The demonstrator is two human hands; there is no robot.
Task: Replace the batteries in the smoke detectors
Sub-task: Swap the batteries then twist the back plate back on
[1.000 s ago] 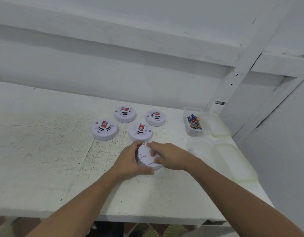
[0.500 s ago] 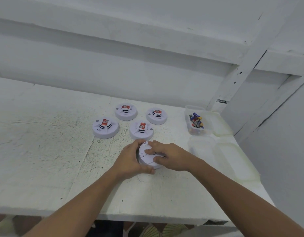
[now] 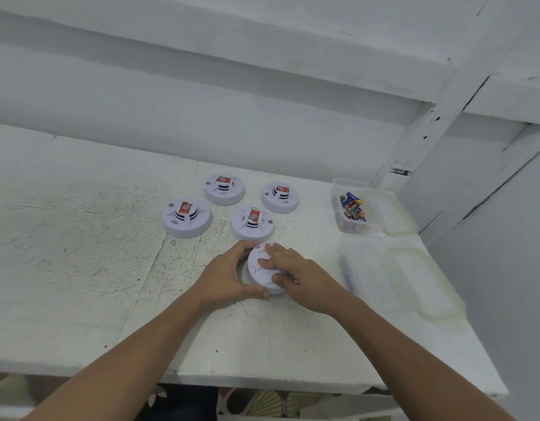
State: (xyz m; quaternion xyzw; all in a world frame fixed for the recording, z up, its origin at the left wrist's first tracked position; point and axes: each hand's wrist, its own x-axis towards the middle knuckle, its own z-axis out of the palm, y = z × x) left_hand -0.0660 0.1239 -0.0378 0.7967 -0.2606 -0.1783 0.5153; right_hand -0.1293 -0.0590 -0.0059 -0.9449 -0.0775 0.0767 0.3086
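Barely shifted, both hands still clamp the near smoke detector [image 3: 264,268] on the table [image 3: 80,268]: left hand [image 3: 224,278] fingers wrapping its rim, right hand [image 3: 299,278] fingers pressing its back.

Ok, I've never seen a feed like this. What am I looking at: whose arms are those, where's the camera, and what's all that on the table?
There is no machine here. The arms belong to a person, and the one camera sits on their head, looking forward and down, so you see the job as they do.

Both hands are on one round white detector lying back side up on the white table. The left hand cups its left edge; the right hand lies across its top and right side.

Behind it, four more detectors stand face up, each with a red label on its raised centre.

On the right, a clear tub holds loose batteries. Nearer you is a second clear tub with something thin and bluish inside, too blurred to name. Lids lie beside the tubs.
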